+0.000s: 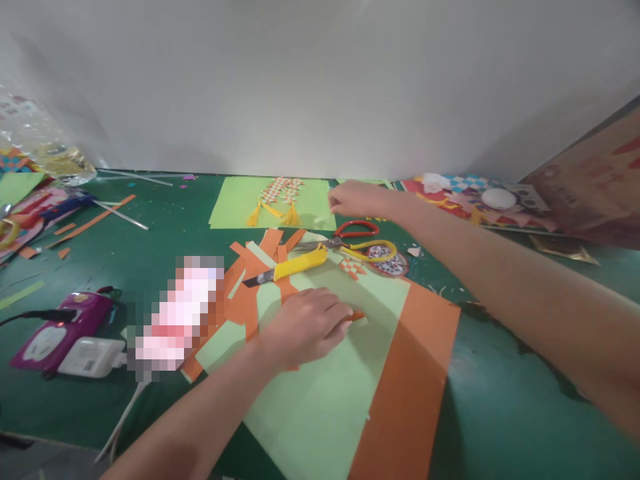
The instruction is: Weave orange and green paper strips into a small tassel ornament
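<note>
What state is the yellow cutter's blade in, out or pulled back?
Out: the dark blade sticks out past the end of the yellow cutter's handle.

green sheet [320,413]: matt paper | cutter handle [301,263]: yellow ridged plastic | power bank [75,330]: glossy

The left hand [313,323] grips a small folded orange paper piece [356,315] above the pale green paper sheet [320,413]. The right hand [345,199] is positioned at the right edge of the lime green paper [225,203], which carries woven paper strips with yellow tassels [283,193]. A yellow utility knife [300,265] and scissors with one red and one yellow handle loop [333,244] lie between the hands.
</note>
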`<control>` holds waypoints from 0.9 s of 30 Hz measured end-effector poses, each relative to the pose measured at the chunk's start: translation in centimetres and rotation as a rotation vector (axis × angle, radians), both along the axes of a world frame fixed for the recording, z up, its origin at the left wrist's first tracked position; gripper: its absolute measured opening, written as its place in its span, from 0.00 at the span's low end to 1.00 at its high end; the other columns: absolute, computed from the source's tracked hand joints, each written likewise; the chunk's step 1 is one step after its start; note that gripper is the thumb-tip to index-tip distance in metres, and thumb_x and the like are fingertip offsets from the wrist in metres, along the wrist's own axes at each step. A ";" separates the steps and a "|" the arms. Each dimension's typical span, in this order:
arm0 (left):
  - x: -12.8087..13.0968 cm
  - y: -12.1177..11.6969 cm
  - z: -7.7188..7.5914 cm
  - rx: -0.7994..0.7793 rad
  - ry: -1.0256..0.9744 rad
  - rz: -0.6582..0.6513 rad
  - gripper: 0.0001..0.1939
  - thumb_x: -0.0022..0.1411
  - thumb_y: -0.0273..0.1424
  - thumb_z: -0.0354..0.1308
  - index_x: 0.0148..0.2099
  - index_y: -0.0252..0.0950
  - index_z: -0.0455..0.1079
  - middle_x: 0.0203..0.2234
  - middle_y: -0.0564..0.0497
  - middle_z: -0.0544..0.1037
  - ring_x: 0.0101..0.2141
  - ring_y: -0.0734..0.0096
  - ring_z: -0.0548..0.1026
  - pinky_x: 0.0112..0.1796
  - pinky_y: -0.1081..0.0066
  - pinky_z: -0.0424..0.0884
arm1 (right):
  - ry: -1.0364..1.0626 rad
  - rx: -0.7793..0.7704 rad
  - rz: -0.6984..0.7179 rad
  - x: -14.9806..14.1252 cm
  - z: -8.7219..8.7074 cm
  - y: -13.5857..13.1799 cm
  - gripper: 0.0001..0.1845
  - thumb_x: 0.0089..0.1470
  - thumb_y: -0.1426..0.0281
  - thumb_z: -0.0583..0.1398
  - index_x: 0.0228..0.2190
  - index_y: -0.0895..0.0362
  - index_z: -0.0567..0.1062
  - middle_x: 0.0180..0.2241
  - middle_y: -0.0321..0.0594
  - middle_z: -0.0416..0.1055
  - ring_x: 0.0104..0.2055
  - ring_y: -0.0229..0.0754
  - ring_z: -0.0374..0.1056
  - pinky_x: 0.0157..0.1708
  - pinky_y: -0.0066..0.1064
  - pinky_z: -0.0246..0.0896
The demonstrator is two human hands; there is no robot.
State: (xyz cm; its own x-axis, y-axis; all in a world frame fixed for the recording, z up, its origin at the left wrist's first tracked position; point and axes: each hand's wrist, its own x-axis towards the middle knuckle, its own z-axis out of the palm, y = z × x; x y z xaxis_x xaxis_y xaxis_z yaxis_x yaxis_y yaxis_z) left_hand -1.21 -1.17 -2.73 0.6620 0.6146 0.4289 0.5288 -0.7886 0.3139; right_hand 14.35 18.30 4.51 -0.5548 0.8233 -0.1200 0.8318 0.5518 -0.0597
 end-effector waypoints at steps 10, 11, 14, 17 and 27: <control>0.0 -0.1 0.3 0.002 0.017 0.009 0.11 0.67 0.29 0.46 0.37 0.34 0.69 0.27 0.50 0.75 0.30 0.68 0.73 0.31 0.69 0.67 | 0.295 -0.043 -0.122 2.3 4.4 -3.1 0.05 0.50 0.74 0.60 0.24 0.59 0.74 0.19 0.39 0.70 0.24 0.38 0.65 0.29 0.32 0.55; 0.1 -0.1 0.3 -0.002 0.020 0.007 0.11 0.67 0.29 0.46 0.37 0.34 0.69 0.27 0.50 0.75 0.30 0.68 0.74 0.31 0.69 0.67 | 0.324 -0.061 -0.118 2.1 4.4 -3.6 0.05 0.50 0.74 0.60 0.23 0.59 0.74 0.19 0.38 0.70 0.23 0.38 0.65 0.29 0.32 0.55; 0.2 0.0 0.2 -0.005 0.004 0.005 0.11 0.67 0.30 0.47 0.36 0.34 0.69 0.28 0.49 0.76 0.31 0.67 0.74 0.32 0.69 0.68 | 0.434 -0.129 -0.055 0.6 4.6 -5.3 0.08 0.51 0.75 0.58 0.22 0.58 0.73 0.19 0.37 0.69 0.22 0.36 0.63 0.28 0.31 0.54; 0.3 0.0 0.1 -0.006 -0.017 0.007 0.11 0.67 0.31 0.48 0.36 0.33 0.70 0.29 0.48 0.77 0.33 0.66 0.75 0.34 0.68 0.70 | 0.497 -0.227 0.048 -2.5 4.2 -7.9 0.07 0.50 0.78 0.57 0.23 0.58 0.71 0.21 0.37 0.69 0.23 0.34 0.61 0.25 0.29 0.50; 0.0 -0.2 -0.1 -0.030 0.075 0.014 0.14 0.67 0.31 0.45 0.35 0.33 0.70 0.28 0.47 0.77 0.33 0.65 0.75 0.35 0.67 0.70 | 0.213 -0.273 0.423 -12.7 0.5 -11.0 0.10 0.49 0.81 0.56 0.20 0.58 0.64 0.25 0.37 0.66 0.23 0.33 0.52 0.25 0.29 0.42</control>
